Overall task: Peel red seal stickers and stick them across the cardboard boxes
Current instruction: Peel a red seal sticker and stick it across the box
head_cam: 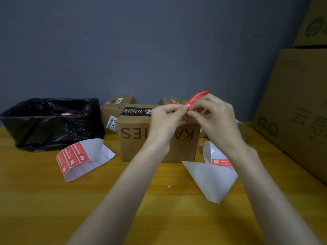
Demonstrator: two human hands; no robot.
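Observation:
A red seal sticker (197,96) is held in the air above a brown cardboard box (136,144) in the middle of the table. My left hand (167,119) and my right hand (214,115) meet over the box top and both pinch the sticker's lower end between fingertips. The sticker's free end points up and to the right. A white backing sheet (83,158) with three red stickers on it lies curled at the left of the box. Another backing sheet (210,175) with one red sticker lies at the right.
A bin lined with a black bag (53,121) stands at the back left. Smaller cardboard boxes (113,110) sit behind the middle box. Large cartons (297,106) are stacked along the right edge. A grey wall closes the back of the yellow wooden table (53,209).

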